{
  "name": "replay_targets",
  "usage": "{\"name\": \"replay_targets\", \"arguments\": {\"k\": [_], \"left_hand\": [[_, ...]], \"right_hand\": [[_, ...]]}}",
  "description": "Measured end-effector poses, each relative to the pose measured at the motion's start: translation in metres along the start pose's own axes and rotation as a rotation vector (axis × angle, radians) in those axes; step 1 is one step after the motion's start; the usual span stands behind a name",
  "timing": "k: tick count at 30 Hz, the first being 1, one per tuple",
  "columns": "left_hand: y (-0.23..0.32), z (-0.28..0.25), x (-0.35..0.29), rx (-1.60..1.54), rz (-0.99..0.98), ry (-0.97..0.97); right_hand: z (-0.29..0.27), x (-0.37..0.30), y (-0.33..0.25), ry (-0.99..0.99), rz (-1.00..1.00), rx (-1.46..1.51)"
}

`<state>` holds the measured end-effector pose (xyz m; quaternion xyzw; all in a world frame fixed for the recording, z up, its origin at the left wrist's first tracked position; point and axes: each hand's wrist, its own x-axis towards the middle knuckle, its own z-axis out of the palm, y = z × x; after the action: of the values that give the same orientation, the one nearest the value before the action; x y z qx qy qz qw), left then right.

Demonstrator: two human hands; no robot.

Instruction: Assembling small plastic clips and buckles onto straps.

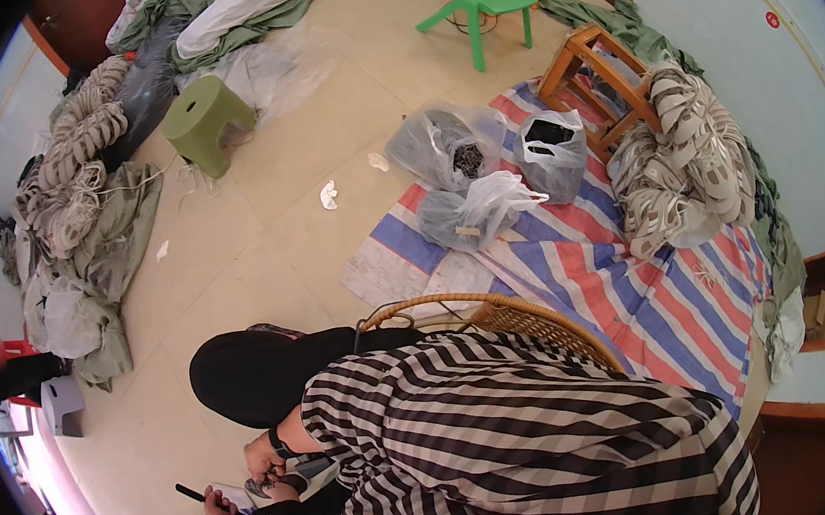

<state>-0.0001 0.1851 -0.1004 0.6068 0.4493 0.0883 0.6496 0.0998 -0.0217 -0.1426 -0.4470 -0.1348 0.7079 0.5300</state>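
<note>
Striped shirt fills the near view, worn by someone bent forward in a wicker chair. Below it, the left hand curls around a thin black tool, which sticks out just past its fingers. The right hand pinches small dark pieces at its fingertips, close beside the left.
</note>
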Motion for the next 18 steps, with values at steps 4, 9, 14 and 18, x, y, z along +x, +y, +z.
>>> {"name": "replay_targets", "arguments": {"k": [4, 9, 14, 18], "left_hand": [[0.003, 0.002, 0.003, 0.002, -0.013, -0.032], [0.004, 0.012, -0.003, 0.020, 0.003, 0.008], [0.004, 0.005, 0.003, 0.016, 0.000, 0.026], [0.005, 0.030, 0.003, 0.056, -0.009, 0.028]], "right_hand": [[-0.005, -0.002, -0.002, -0.023, 0.043, 0.018], [-0.012, 0.000, 0.002, -0.093, 0.032, 0.070], [-0.001, -0.014, -0.006, -0.057, -0.026, 0.112], [-0.006, -0.039, -0.011, -0.153, -0.119, 0.188]]}}
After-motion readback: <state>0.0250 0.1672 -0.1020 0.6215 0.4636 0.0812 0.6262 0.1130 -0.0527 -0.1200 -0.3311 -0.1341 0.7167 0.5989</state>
